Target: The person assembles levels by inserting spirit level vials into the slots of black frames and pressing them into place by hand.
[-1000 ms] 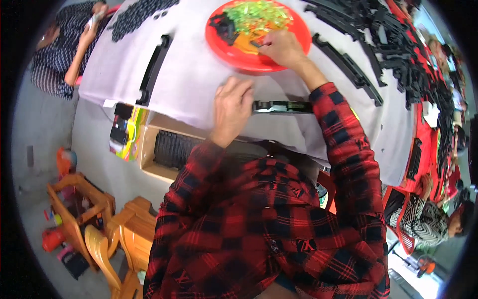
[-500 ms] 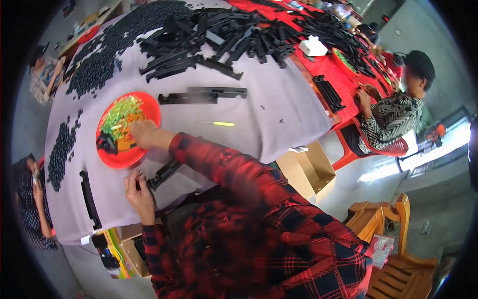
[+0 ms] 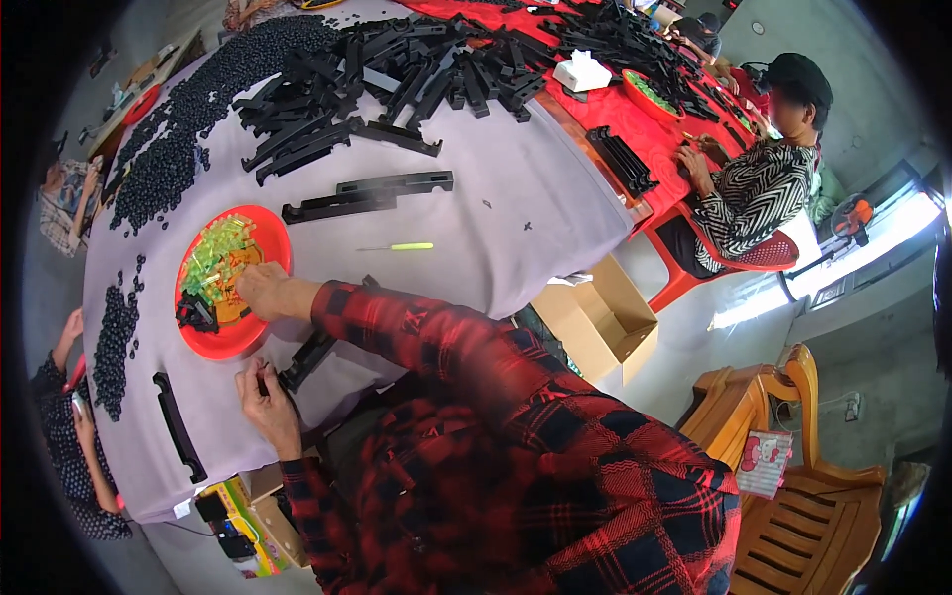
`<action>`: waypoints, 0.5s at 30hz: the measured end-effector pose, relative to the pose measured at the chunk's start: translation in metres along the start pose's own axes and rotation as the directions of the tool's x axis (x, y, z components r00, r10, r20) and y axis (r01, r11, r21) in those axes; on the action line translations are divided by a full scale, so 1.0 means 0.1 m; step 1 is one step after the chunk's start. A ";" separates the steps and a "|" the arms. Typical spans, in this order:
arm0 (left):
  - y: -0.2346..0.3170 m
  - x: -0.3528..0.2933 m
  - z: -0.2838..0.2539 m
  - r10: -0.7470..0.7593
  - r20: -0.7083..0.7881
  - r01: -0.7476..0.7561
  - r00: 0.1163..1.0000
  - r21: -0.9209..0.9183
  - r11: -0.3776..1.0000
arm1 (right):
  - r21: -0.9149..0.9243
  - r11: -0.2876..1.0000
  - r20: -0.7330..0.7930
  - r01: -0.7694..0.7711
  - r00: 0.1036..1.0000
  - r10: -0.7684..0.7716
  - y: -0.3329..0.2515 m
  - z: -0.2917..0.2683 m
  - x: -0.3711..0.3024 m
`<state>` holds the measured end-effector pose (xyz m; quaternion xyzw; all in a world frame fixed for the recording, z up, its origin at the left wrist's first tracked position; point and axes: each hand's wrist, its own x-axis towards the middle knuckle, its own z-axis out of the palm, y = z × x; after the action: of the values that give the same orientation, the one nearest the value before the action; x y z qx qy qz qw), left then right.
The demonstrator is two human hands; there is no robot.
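My right hand (image 3: 270,291) reaches into a red plastic bowl (image 3: 283,238), fingers bent down and pressed together. Whatever is at its fingertips is hidden. Light green translucent pieces (image 3: 220,248), small orange pieces (image 3: 241,260) and small black parts (image 3: 196,312) lie in separate heaps in the bowl. Near the table's front edge, my left hand (image 3: 266,402) has its fingers curled in a pinch; what they hold is too small to name. Right beside it lies a long black plastic bar (image 3: 307,359), partly covered by my right sleeve.
Beyond the bowl lie two joined black bars (image 3: 367,195) and a thin tool with a yellow-green handle (image 3: 409,246). Another bar (image 3: 177,426) is at left. Piled bars (image 3: 397,74) and scattered black pieces (image 3: 164,169) cover the far side. A seated person (image 3: 764,188) works at right.
The whole view has shifted, so the table items appear further left. My right hand stays in the bowl, and my left hand keeps its pinch beside the bar.
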<state>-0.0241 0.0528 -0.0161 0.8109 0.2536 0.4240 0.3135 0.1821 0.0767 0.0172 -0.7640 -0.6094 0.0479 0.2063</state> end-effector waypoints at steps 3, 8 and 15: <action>-0.03 -0.01 -0.03 0.006 0.005 -0.006 1.000 0.030 1.000 | 0.013 0.999 0.030 -0.031 0.999 0.031 -0.03 0.00 0.07; -0.04 -0.01 -0.02 -0.024 0.010 0.023 1.000 0.013 1.000 | 0.042 0.992 0.097 -0.119 0.989 0.114 -0.04 0.00 0.07; -0.05 -0.01 0.01 -0.005 -0.001 0.005 1.000 0.022 1.000 | -0.062 0.998 0.150 -0.004 0.989 0.013 -0.04 -0.09 0.02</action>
<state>-0.0246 0.0550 -0.0206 0.8134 0.2604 0.4210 0.3056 0.1820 0.0769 0.0272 -0.7667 -0.6213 0.0876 0.1361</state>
